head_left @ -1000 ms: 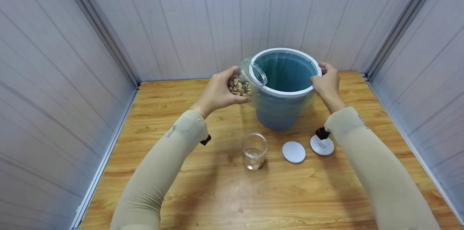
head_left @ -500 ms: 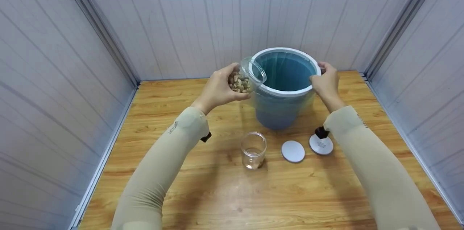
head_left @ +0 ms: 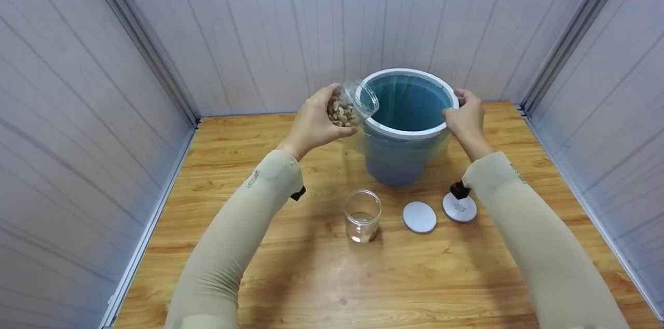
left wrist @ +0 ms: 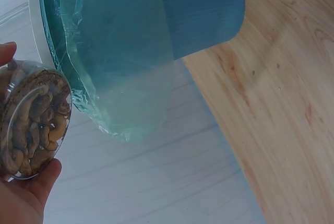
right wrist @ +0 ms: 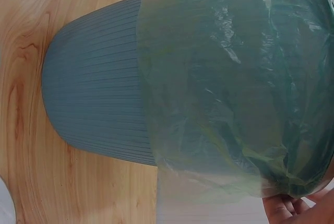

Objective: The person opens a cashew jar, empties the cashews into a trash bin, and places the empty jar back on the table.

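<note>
My left hand grips a clear plastic jar by its base end, tilted with its mouth over the left rim of a blue trash can. Cashews lie heaped in the jar's lower end; the left wrist view shows these cashews through the jar's bottom. A thin green plastic bag lines the can and hangs down outside it. On the opposite side my right hand holds the can's white rim, thumb at the top and fingers outside.
In front of the can stands a second clear jar, upright and without a lid. Two white lids lie to its right, the farther one partly beneath my right wrist in view. Pale panel walls enclose the wooden table at the back and sides.
The left hand has raised the jar's base slightly, so the jar leans more toward the can. My right hand and the can stay where they were.
</note>
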Action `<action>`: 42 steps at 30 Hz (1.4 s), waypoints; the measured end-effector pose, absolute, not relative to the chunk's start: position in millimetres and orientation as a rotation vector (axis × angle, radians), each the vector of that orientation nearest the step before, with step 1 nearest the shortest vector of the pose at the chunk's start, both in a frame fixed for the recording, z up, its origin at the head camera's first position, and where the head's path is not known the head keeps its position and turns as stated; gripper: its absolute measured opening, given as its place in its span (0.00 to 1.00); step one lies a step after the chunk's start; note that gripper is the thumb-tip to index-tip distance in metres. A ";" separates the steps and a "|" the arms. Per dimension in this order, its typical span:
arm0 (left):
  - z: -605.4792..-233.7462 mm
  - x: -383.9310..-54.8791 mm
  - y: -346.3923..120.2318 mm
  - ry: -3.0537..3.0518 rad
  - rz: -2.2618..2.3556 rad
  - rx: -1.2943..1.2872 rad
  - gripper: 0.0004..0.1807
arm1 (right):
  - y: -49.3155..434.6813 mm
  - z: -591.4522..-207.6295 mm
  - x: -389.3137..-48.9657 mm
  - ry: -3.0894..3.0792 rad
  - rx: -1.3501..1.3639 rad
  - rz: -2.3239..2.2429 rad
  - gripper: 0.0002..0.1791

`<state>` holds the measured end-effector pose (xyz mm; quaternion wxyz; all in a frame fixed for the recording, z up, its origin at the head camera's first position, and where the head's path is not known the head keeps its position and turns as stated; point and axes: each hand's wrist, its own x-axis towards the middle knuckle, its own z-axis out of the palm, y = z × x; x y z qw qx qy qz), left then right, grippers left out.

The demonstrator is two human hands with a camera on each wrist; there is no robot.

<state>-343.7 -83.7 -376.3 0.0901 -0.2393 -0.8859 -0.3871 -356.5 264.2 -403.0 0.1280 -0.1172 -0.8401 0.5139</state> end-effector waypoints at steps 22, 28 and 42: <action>-370.2 -355.1 -76.0 -2.666 -0.953 -0.666 0.56 | 263.6 -403.8 -355.0 -2.439 -0.339 1.508 0.37; -366.3 -356.5 -72.2 -2.667 -0.918 -0.676 0.56 | 263.5 -404.3 -355.1 -2.432 -0.339 1.521 0.37; -358.9 -363.8 -69.3 -2.671 -0.843 -0.726 0.55 | 261.4 -402.7 -357.0 -2.453 -0.346 1.483 0.38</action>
